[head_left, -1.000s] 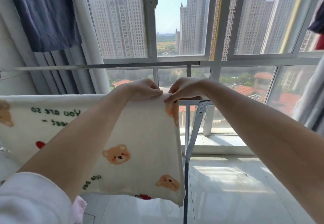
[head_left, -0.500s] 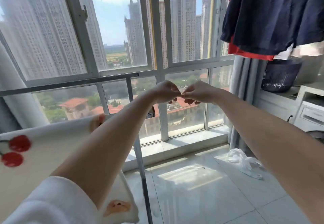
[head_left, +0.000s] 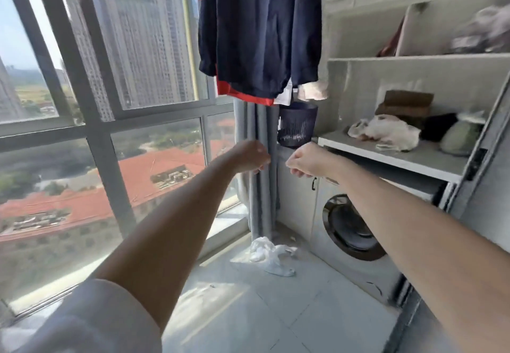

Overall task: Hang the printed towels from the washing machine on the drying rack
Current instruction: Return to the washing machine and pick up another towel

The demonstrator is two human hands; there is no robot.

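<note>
The front-loading washing machine (head_left: 352, 235) stands low at the right under a shelf, its round dark door facing me. Both my arms reach forward at mid-height. My left hand (head_left: 249, 156) and my right hand (head_left: 305, 159) are loosely curled, a small gap between them, and hold nothing. They hover in the air well above and left of the washer door. No printed towel and no drying rack are in view.
Dark blue and red clothes (head_left: 259, 29) hang overhead. A dark laundry basket (head_left: 296, 127) sits on a white cabinet by grey curtains (head_left: 259, 176). A shelf (head_left: 392, 156) holds bags and cloths. A crumpled white plastic bag (head_left: 271, 253) lies on the tiled floor. Large windows (head_left: 82, 104) fill the left.
My view has swung right, away from the rack and the bear-print towel, toward the washing machine. My hands let go of the towel and have drawn slightly apart.
</note>
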